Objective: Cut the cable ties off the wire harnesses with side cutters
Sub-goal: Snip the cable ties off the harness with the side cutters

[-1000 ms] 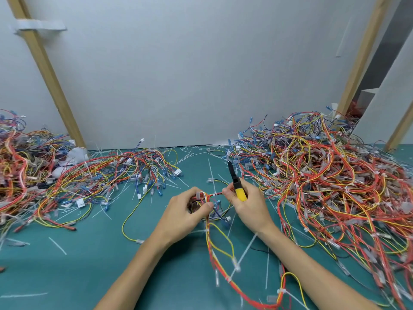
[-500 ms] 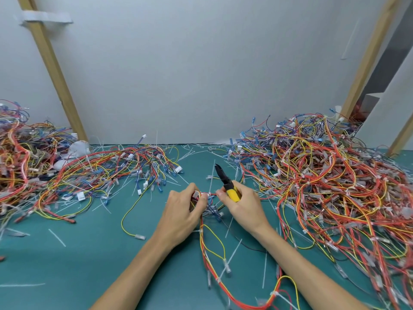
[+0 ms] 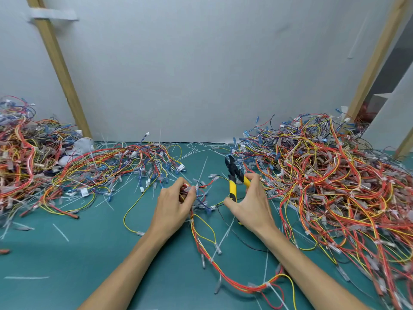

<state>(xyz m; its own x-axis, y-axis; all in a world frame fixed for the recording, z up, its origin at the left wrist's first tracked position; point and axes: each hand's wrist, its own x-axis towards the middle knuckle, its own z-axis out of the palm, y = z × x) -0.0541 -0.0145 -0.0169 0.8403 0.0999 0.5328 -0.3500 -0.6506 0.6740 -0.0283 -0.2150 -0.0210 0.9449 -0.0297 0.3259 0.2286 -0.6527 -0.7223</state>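
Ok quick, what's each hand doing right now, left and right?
Left hand: gripping the red and yellow wire harness.
Right hand: holding the yellow-handled side cutters, handles spread apart.

Bare green mat (image 3: 73, 260) lies open at lower left; wire heaps crowd the right side (image 3: 335, 175) and left edge (image 3: 24, 153), narrowing the centre
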